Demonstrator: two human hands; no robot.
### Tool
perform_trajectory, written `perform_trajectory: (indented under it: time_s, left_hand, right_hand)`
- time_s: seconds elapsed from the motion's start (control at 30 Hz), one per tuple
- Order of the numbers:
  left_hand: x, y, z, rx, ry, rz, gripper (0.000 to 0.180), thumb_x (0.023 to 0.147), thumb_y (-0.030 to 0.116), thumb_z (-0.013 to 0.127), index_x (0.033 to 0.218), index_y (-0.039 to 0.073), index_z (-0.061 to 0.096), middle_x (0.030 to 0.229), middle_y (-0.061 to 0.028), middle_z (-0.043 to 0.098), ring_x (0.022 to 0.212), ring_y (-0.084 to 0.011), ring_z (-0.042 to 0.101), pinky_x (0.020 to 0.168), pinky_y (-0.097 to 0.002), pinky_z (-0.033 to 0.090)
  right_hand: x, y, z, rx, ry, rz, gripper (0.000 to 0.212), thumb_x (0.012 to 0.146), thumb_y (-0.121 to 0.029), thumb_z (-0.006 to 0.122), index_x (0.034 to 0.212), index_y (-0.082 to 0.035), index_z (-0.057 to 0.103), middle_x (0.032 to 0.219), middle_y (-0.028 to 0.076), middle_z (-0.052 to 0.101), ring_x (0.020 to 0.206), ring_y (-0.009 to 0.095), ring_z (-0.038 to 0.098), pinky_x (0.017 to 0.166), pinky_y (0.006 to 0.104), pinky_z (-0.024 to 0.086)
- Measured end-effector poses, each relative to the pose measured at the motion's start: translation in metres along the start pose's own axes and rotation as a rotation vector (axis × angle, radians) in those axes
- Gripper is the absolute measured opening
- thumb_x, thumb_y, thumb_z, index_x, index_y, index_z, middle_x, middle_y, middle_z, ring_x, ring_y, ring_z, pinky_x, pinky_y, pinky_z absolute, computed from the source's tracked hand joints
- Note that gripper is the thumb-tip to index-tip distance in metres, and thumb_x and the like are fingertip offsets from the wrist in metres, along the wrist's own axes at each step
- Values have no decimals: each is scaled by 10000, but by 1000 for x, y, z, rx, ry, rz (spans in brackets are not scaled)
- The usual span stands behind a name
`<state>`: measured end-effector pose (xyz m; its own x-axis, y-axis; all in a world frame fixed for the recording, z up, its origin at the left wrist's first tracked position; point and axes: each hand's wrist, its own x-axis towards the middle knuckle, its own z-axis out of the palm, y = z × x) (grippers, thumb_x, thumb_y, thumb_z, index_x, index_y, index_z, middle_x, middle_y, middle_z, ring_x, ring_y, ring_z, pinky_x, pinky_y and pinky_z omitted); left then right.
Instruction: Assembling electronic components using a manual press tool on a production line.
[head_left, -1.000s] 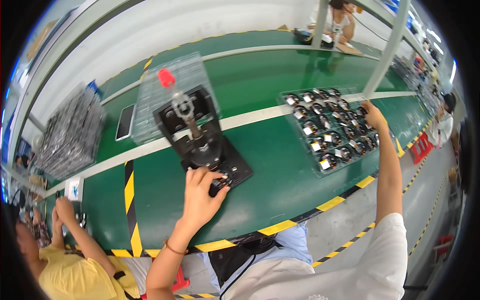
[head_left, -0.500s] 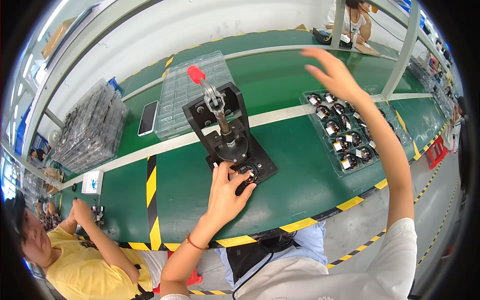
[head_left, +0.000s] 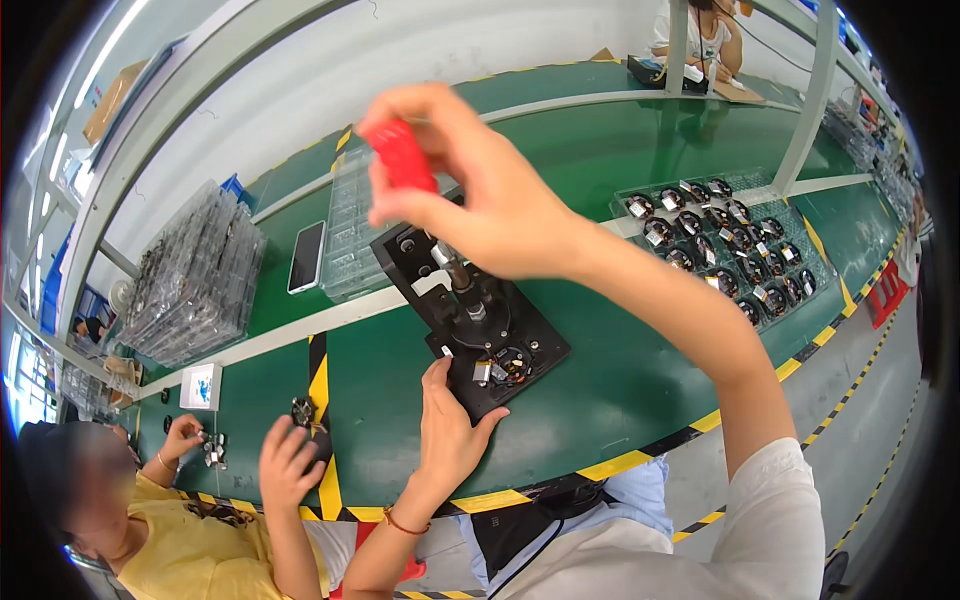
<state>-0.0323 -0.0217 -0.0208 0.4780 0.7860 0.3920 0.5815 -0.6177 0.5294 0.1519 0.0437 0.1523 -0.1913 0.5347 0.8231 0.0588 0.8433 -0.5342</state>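
A black toggle press [head_left: 470,300] stands on the green bench in front of me. My right hand [head_left: 480,190] is closed round its red handle [head_left: 402,158], slightly blurred, and hides part of the lever linkage. On the base plate [head_left: 540,352], under the plunger, lies a small round black part [head_left: 512,366] with wires and a pale tag. My left hand [head_left: 450,430] rests against the near left corner of the base, fingers stretched along one edge and thumb apart along the front. It holds no loose part.
Right of the press, a clear tray [head_left: 825,265] holds several similar round parts. Behind it lie clear empty trays [head_left: 345,210] and a phone [head_left: 307,257]; a tray stack [head_left: 195,275] stands left. A co-worker's hand [head_left: 290,465] reaches near a round black part [head_left: 303,410] by the striped tape.
My right hand has swung left from near the parts tray onto the red handle. My left hand has let go of the round part and slid to the base's corner. A co-worker's hand has come nearer.
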Motion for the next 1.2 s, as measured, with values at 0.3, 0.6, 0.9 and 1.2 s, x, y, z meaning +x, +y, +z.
perform_trajectory:
  time_s: [0.3, 0.6, 0.9, 1.2]
  left_hand:
    - [4, -7, 2, -60, -40, 23, 971, 613, 121, 856, 1322, -111, 234, 1324, -303, 379, 1191, -436, 436, 993, -433, 398]
    - [31, -15, -22, -100, -218, -9, 916, 656, 57, 802, 1358, -90, 232, 1389, -278, 369, 1292, -399, 378, 1072, -409, 340]
    - [-13, -70, -142, 541, -60, -168, 472, 789, -25, 597, 1246, -30, 480, 1264, -230, 528, 1171, -387, 493, 990, -425, 402]
    - [-26, -136, -126, 424, 87, -269, 474, 770, -6, 661, 1222, -30, 517, 1015, -184, 636, 898, -338, 627, 830, -375, 496]
  right_hand:
    - [-91, 8, 8, -241, -68, -268, 260, 611, 178, 542, 715, -49, 469, 822, 84, 600, 970, 321, 614, 1014, 554, 396]
    - [-90, 10, -2, -325, -258, -189, 582, 669, 191, 453, 1194, -51, 521, 1310, 180, 521, 1325, 384, 381, 1111, 524, 262]
    - [-139, -15, -29, -562, 136, -172, 524, 723, 166, 442, 1215, -13, 458, 1282, 240, 526, 1250, 408, 456, 1042, 451, 351]
    - [-151, -1, -4, -613, 97, -340, 435, 628, 136, 518, 1024, -40, 549, 1103, 147, 632, 961, 330, 619, 796, 401, 494]
